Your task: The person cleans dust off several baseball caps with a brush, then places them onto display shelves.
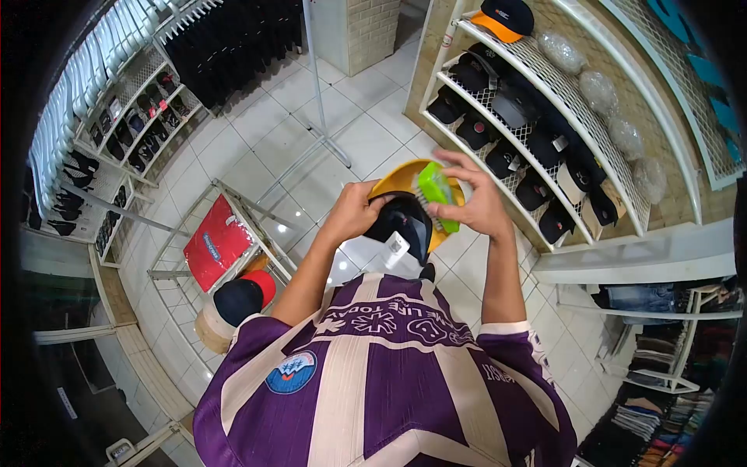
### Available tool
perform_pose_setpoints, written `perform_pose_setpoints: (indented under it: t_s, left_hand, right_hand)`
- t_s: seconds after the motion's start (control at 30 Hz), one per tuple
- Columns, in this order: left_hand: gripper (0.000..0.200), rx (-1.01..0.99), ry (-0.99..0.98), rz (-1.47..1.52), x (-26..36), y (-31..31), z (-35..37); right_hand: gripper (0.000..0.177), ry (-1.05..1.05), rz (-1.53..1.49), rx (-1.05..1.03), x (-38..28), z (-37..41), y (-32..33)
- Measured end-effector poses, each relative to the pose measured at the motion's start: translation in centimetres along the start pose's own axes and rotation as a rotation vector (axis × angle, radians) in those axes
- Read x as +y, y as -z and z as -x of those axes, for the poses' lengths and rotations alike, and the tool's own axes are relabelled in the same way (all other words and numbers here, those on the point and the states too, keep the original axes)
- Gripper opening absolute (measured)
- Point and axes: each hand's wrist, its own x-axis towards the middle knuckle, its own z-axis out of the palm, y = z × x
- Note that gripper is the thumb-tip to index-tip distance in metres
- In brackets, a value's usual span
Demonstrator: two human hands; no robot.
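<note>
My left hand [354, 208] holds a black cap with an orange brim [405, 216] in front of my chest, gripping it at its left side. A white tag [395, 246] hangs from the cap. My right hand [475, 201] is closed on a green brush [437, 194] whose bristles rest against the cap's crown. Both hands are close together above my purple and white striped shirt.
White wire shelves [537, 117] at the right carry several dark caps and one orange-brimmed cap [499, 17]. A low rack [241, 233] at the left bears a red folded garment [214, 243] and a black-red cap [245, 296]. Dark clothing hangs at the back.
</note>
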Motion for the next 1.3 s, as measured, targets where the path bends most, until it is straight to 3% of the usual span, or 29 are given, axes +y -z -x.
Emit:
perform_pose_setpoints:
  t_s: [0.03,0.07,0.1,0.17,0.2,0.27,0.37,0.43,0.5,0.57,0.63,0.7,0.77,0.83,0.9,1.07,1.23,1.3]
  left_hand:
    - [0.025,0.006,-0.003,0.000,-0.2,-0.3,0.1]
    - [0.025,0.088,0.037,0.009,-0.2,-0.7,0.4]
    - [0.024,0.165,0.080,0.018,-0.3,-1.2,0.8]
    - [0.024,0.176,0.083,0.052,-1.0,-2.4,1.2]
    - [0.024,0.155,0.049,0.102,-0.5,-2.8,1.3]
    - [0.021,0.067,0.088,0.059,2.4,-2.7,1.5]
    - [0.026,0.096,0.110,0.077,0.4,-3.5,1.1]
    - [0.026,0.089,0.131,0.133,-1.4,-3.8,0.9]
    - [0.027,0.125,0.149,0.314,-1.2,-4.2,0.9]
    - [0.027,0.131,0.178,0.286,-0.1,-4.1,1.2]
    - [0.026,0.161,0.109,0.142,0.4,-4.2,1.0]
    - [0.024,0.197,0.151,0.209,0.3,-4.4,0.8]
    - [0.022,0.282,0.094,0.498,-1.5,-4.3,0.3]
    - [0.022,0.243,0.154,0.444,-1.6,-3.3,0.4]
    - [0.021,0.410,0.180,0.529,-1.4,-3.0,-0.4]
    - [0.029,0.242,0.210,0.627,-1.1,-4.2,-4.2]
    - [0.031,0.050,0.342,0.926,0.7,-7.5,-8.9]
    - [0.029,0.002,0.482,1.075,2.4,-8.3,-11.0]
  right_hand:
    - [0.054,0.117,0.141,0.222,0.0,0.0,0.0]
    - [0.057,0.052,0.139,0.340,-0.3,0.1,-0.5]
    - [0.057,0.051,0.137,0.337,-0.8,0.0,-1.4]
    - [0.063,-0.220,0.317,0.551,-1.8,-0.3,-3.7]
    - [0.066,-0.111,0.553,0.589,-0.5,-0.6,-4.9]
    - [0.064,-0.112,0.548,0.625,0.8,-0.9,-7.5]
    - [0.057,0.022,0.300,0.536,-0.8,-0.9,-10.1]
    - [0.057,0.018,0.341,0.494,-0.2,-1.0,-9.3]
    - [0.058,-0.150,0.852,0.579,1.6,-1.2,-7.0]
    - [0.060,-0.263,0.850,0.581,2.2,-1.0,-6.8]
    - [0.058,-0.122,0.554,0.638,2.8,-0.9,-9.5]
    - [0.059,-0.026,0.472,0.631,3.1,-1.0,-10.7]
    - [0.060,-0.103,0.622,0.605,3.9,-0.5,-8.1]
    - [0.060,-0.281,0.831,0.552,7.0,1.1,-5.1]
    - [0.060,-0.367,0.858,0.554,8.5,2.8,-2.1]
    - [0.054,-0.299,0.541,0.798,6.8,4.2,4.2]
    - [0.051,-0.164,0.626,0.762,7.1,2.4,12.2]
    - [0.049,-0.145,0.716,0.755,8.6,1.6,16.5]
